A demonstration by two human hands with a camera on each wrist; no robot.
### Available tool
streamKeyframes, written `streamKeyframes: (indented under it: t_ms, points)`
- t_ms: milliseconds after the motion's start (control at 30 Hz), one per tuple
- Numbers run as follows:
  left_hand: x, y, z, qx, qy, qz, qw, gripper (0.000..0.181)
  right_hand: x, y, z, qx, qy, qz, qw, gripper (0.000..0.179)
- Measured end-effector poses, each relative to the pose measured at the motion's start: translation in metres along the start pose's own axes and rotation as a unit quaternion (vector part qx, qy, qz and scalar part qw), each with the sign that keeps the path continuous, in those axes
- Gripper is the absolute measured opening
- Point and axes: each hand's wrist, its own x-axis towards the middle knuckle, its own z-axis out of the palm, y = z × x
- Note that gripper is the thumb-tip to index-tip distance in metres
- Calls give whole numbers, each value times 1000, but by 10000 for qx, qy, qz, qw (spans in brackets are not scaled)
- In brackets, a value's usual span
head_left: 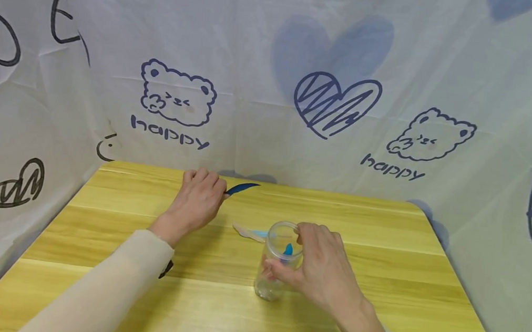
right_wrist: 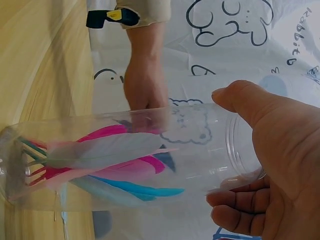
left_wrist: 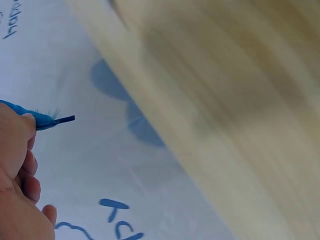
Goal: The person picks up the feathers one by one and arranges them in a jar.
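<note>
My left hand (head_left: 199, 198) pinches a dark blue feather (head_left: 243, 188) above the far part of the table. In the left wrist view, this feather (left_wrist: 45, 121) shows its quill end and downy barbs beyond the thumb. My right hand (head_left: 328, 266) grips a clear jar (head_left: 266, 291) near its open rim, with thumb and fingers on opposite sides. The jar stands upright on the table. Through its wall in the right wrist view, several feathers (right_wrist: 112, 152) show in white, pink, magenta and blue, quills down. The feather's tip is hidden in the left wrist view.
A pale beige feather (head_left: 247, 233) and a light blue feather (head_left: 259, 233) lie on the wood-grain table (head_left: 209, 266) just behind the jar, partly hidden by it. White cloth (head_left: 250, 133) with printed bears and hearts rises beyond the table's back edge and both sides.
</note>
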Motion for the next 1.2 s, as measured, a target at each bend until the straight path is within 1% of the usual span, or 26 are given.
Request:
streamKeyframes:
  t_ms: [167, 333, 500, 667, 1033, 1200]
  points:
    - [7, 6, -12, -115, 129, 144, 9997, 24, 1, 1, 0, 6, -4, 12, 10000, 67]
    - [11, 11, -21, -234, 244, 231, 9992, 23, 2, 1, 0, 7, 13, -12, 10000, 64]
    - [14, 18, -33, -464, 225, 277, 9983, 22, 2, 0, 0, -36, -9, 8, 10000, 65]
    - [19, 29, -50, -642, 287, 377, 9968, 21, 2, 1, 1, -121, -22, -3, 9999, 67]
    - [33, 60, -91, -962, 873, 885, 9876, 21, 2, 3, 1, -180, 93, -152, 9997, 65]
    - [37, 76, -111, -1192, 993, 1052, 9823, 17, 3, 2, 1, -238, 124, -200, 9994, 65]
